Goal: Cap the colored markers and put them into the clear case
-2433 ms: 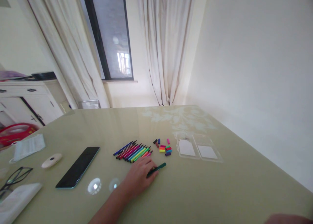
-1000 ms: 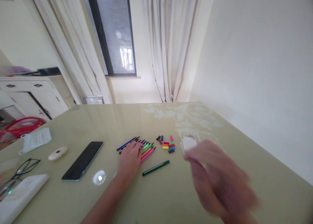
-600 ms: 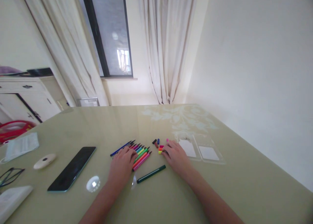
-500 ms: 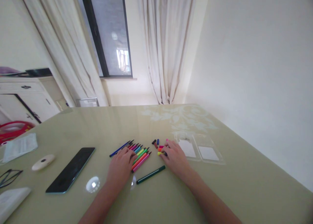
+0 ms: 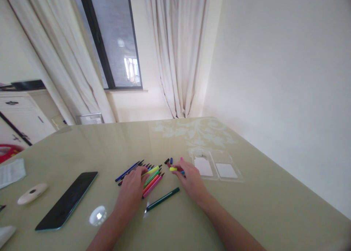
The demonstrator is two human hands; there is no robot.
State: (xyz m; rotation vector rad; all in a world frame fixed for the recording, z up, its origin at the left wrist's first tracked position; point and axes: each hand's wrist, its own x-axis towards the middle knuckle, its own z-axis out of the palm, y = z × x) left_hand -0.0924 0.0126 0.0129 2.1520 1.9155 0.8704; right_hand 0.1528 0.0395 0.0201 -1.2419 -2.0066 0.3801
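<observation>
My left hand [image 5: 133, 185] is closed on a yellow marker [image 5: 154, 170], pinched between thumb and fingers with its bare tip pointing right. Under and beside that hand lie several uncapped markers, among them an orange marker [image 5: 151, 184], a pink marker [image 5: 153, 187] and a blue marker [image 5: 127, 172]. My right hand [image 5: 191, 179] pinches a yellow cap [image 5: 173, 169], a short gap from the yellow marker's tip. Around its fingertips lie a black cap [image 5: 167, 161], a blue cap [image 5: 171, 160] and other caps, partly hidden. A capped dark green marker [image 5: 163, 199] lies apart in front.
Right of the caps, an opened clear plastic case [image 5: 215, 175] holds white inserts. A phone [image 5: 68, 200], a white oval object [image 5: 33, 193] and a face mask [image 5: 12, 173] lie on the left of the glossy table. A wall [image 5: 282, 90] borders the right side.
My left hand has lifted the yellow marker from the group. My right hand has picked up the yellow cap. The whole view has shifted, so things appear further left.
</observation>
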